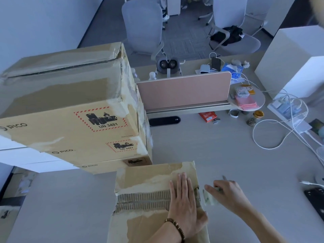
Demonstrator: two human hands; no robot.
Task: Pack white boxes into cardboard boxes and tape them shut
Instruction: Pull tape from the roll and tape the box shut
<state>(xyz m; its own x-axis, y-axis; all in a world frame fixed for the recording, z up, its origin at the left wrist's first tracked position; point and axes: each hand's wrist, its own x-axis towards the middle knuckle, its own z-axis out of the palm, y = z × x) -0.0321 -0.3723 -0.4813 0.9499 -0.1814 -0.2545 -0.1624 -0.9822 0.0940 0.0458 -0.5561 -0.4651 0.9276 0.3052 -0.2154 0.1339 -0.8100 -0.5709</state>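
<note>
A closed cardboard box (147,192) with a torn, ridged seam lies on the desk right in front of me. My left hand (184,200) presses flat on its top near the right edge, fingers straight. Just past that edge, my right hand (226,192) pinches a strip of clear tape (209,199) that runs toward the box's side. A stack of sealed cardboard boxes (70,109) with battery warning labels stands at the left. Tall white boxes (294,62) stand at the far right.
A pink divider panel (184,92) crosses the desk behind the box. White cables (273,135), chargers, a jar, a red packet and small items lie at the right. A black device (315,199) sits at the right edge. Office chairs stand beyond the desk.
</note>
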